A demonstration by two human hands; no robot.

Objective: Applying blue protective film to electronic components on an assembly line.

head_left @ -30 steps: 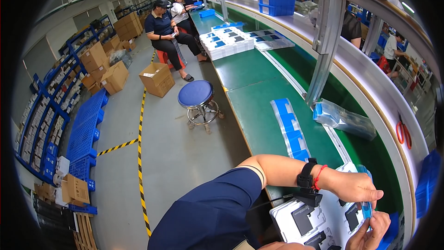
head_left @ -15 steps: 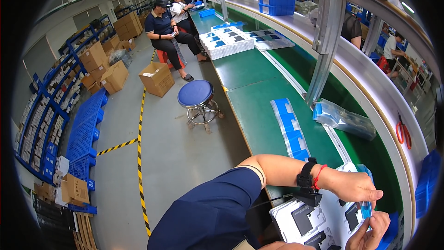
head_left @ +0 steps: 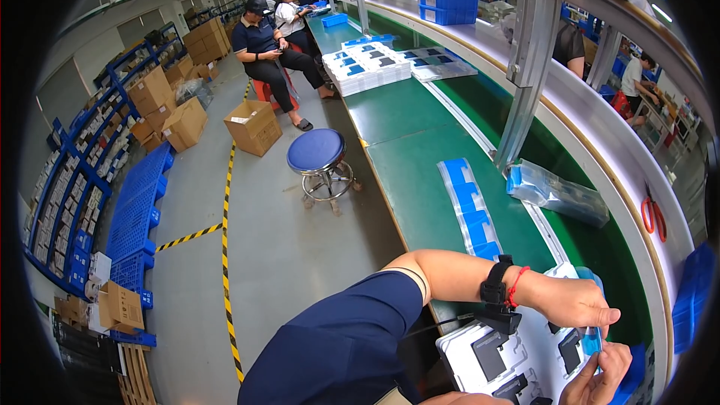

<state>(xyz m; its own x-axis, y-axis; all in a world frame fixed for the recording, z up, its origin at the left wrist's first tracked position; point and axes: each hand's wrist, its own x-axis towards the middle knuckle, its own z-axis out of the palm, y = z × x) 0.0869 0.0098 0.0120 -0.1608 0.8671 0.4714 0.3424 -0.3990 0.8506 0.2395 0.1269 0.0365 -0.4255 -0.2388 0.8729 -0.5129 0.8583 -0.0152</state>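
Note:
My left hand (head_left: 574, 301), with a black strap and a red cord at its wrist, is closed with the thumb pointing right. It pinches the upper end of a blue, partly clear film strip (head_left: 592, 341). Just below, the fingertips of my right hand (head_left: 600, 375) close on the strip's lower end. Under both hands is a white moulded tray (head_left: 465, 352) holding several flat black pieces (head_left: 491, 356) in its recesses. My left forearm and hand hide part of the tray.
On the green bench lie a strip of blue-and-clear film pieces (head_left: 470, 206) and a clear plastic bag (head_left: 559, 193). Farther off are stacked white trays (head_left: 367, 69). Red-handled scissors (head_left: 652, 214) rest on the shelf at right. A blue stool (head_left: 316, 151) stands left of the bench; co-workers sit beyond.
My hands stay in nearly the same place, still gripping the film strip, which has shifted slightly. The seated co-worker's hands and posture have changed a little.

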